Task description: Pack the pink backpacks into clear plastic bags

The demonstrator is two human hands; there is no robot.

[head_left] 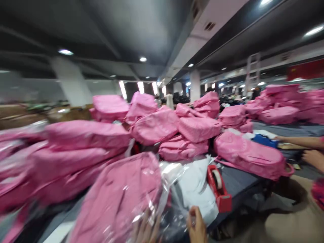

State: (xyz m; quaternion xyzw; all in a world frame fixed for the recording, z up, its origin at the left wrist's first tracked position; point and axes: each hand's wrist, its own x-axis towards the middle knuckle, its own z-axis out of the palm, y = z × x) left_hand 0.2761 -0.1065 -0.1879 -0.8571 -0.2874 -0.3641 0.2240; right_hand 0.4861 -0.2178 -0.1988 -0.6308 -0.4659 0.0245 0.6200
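In the head view, with the dial centred on the frame, the pink backpack (118, 199) in clear plastic (165, 206) lies at 7 o'clock, tilted, its rounded top pointing up towards 12. The left hand (146, 227) comes in from the bottom edge at about 6 — fingers extended and slightly parted, tips up, laid against the plastic at the backpack's lower right side. Blur softens its outline, and the wrist is out of frame.

The right hand (196, 225) rises at 5 o'clock, knuckles upward, the thumb and forefinger curled towards each other — whether they pinch the plastic's edge, I cannot tell. White sheets (196, 189) lie just beyond it, and a red tape dispenser (219, 190) stands beside them between 4 and 5.

A stack of pink backpacks (81, 152) sits between 8 and 9; another pink backpack (250, 155) lies on the dark table (238, 177) between 3 and 4. Farther out in that direction, a co-worker's hands (312, 159) reach in from the right edge, near a blue item (265, 140).
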